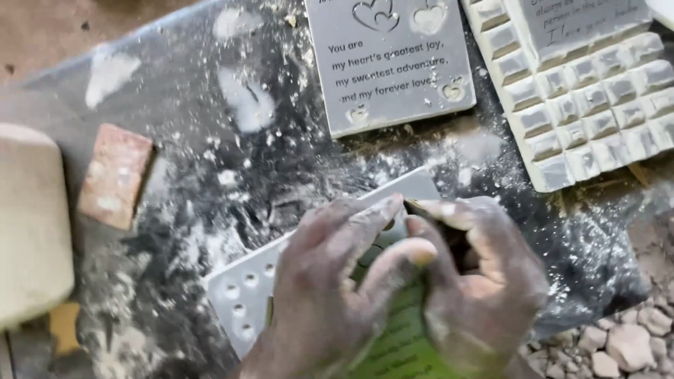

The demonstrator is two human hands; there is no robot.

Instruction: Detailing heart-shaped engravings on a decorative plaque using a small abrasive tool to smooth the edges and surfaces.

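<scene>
My left hand (323, 288) and my right hand (477, 281) are pressed together over a flat grey plaster plaque (242, 284) with small round dimples along its left edge. Both hands are dusted white. The fingers of my left hand lie across the plaque's top. My right hand is curled around a thin dark tool (421, 208) whose tip shows between the fingers. A green printed sheet (400, 337) shows under my hands.
A grey cast plaque with hearts and raised lettering (393, 63) lies at the top. A white mould with square tiles (583, 105) sits top right. A reddish brick piece (116, 175) and a pale block (31, 224) are left. Rubble (618, 344) lies bottom right.
</scene>
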